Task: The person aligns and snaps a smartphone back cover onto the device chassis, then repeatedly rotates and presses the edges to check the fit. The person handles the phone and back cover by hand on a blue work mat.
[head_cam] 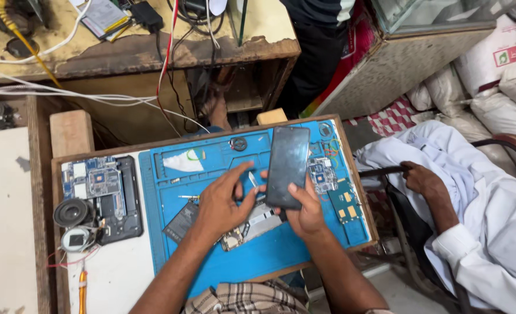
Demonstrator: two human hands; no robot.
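Black phone screen (287, 166) in right hand (305, 214), left hand (220, 203) beside

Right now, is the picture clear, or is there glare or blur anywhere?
Head view: even, soft light with faint shadows; the dark phone screen in the right hand carries a dull sheen; the left hand looks slightly soft; the workbench edges bow a little at the frame's borders.

Glossy black glass phone screen (287, 166), matt blue rubbery mat (269, 250), rough worn wooden bench (153, 52).
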